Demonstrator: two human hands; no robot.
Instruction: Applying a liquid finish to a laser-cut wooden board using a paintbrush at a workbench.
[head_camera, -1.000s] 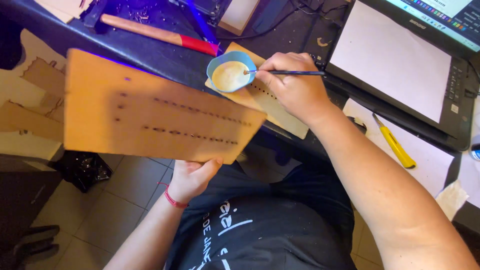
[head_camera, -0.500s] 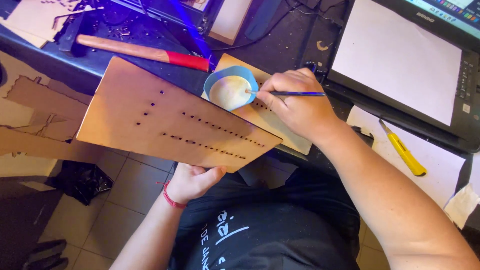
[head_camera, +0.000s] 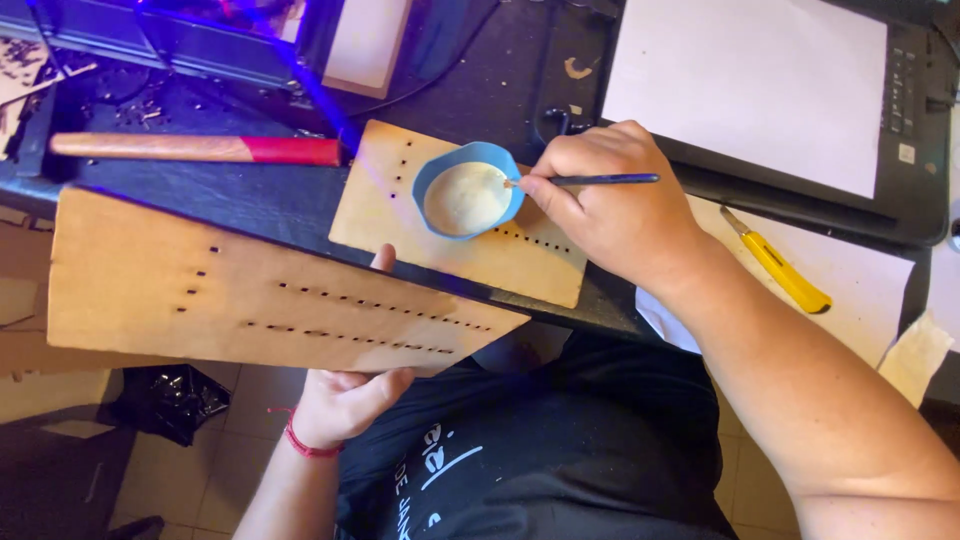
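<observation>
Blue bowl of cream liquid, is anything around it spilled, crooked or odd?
No spill shows. The blue bowl of cream liquid sits on a slotted wooden panel that lies askew, its near edge past the dark table edge.

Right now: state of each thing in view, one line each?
Left hand: grips the long wooden panel, held tilted off the desk edge.
Right hand: holds a thin brush, tip in the blue cup.
Blue cup: upright, holds cream liquid, on the small wooden panel.
Hammer: lying flat.
Yellow knife: lying on paper.
</observation>
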